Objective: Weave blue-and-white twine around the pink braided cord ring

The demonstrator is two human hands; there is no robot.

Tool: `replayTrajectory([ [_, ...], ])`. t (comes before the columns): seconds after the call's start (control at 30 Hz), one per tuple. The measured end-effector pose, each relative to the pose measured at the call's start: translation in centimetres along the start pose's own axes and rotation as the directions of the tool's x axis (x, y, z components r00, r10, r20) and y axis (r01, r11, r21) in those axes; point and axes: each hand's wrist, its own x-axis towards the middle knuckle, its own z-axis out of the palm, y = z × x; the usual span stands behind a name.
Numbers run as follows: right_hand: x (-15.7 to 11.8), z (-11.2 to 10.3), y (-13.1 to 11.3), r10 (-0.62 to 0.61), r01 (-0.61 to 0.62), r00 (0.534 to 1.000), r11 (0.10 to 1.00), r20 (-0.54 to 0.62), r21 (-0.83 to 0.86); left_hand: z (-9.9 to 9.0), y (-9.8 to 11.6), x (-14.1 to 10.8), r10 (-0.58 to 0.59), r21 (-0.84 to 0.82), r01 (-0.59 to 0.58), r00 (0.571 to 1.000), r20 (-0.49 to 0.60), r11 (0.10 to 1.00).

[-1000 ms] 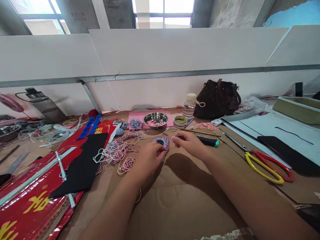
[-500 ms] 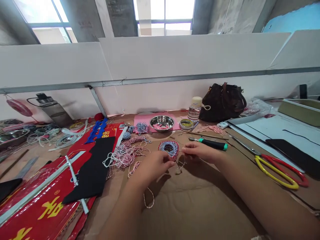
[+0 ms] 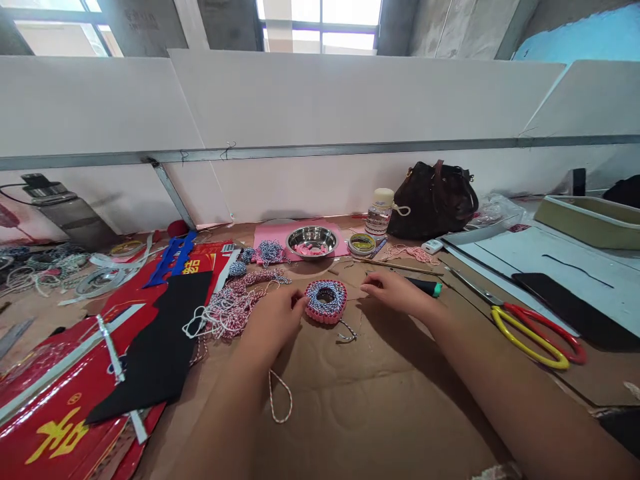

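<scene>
Brown cardboard (image 3: 380, 420) covers the table, and a thin striped cord (image 3: 280, 398) lies on it closest to the person. The left hand (image 3: 273, 319) sits by a round woven ring of red, white and blue twine (image 3: 325, 301), its fingers close together, with the tips at the ring's edge, not pinching. The right hand (image 3: 395, 293) is just apart, its fingers loosely together and bent, holding nothing. The ring lies flat and looks light and a bit bendy, so its thick rim seems the best place to hold. A short cord tail (image 3: 347, 332) lies below it. Farther off are a heap of twine (image 3: 230, 312), red-and-yellow scissors (image 3: 535, 339), a steel bowl (image 3: 312, 241) and a dark handbag (image 3: 433, 200).
</scene>
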Motion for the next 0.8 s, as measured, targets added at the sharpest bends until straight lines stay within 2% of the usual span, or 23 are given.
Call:
replayTrajectory([
  [0.17,0.0,0.6,-0.9,-0.08,0.078,0.995,0.996,-0.06,-0.038,-0.3,0.1,0.2,-0.038,0.081,0.035,0.999,0.033,0.996],
  [0.33,-0.5,1.1,-2.1,-0.109,0.104,0.989,0.993,-0.104,-0.05,-0.3,-0.1,0.3,-0.009,0.041,0.01,1.0,-0.018,0.999],
  [0.47,-0.7,2.0,-2.8,-0.109,0.107,0.987,0.994,-0.115,-0.022,-0.6,-0.3,0.4,-0.035,0.078,0.039,0.998,-0.047,0.996],
  [0.57,-0.3,2.7,-2.3,-0.096,0.1,0.985,0.995,-0.143,0.02,-1.1,-1.0,0.5,-0.076,0.105,0.085,0.994,-0.084,0.991],
  [0.67,0.5,3.3,-1.3,-0.061,0.068,0.988,0.997,-0.145,0.043,-2.2,-1.9,0.6,-0.145,0.141,0.166,0.978,-0.151,0.976],
  [0.8,1.2,3.6,-0.3,-0.031,0.035,0.995,0.999,-0.093,0.038,-4.9,-3.2,1.3,-0.218,0.212,0.28,0.936,-0.276,0.936],
])
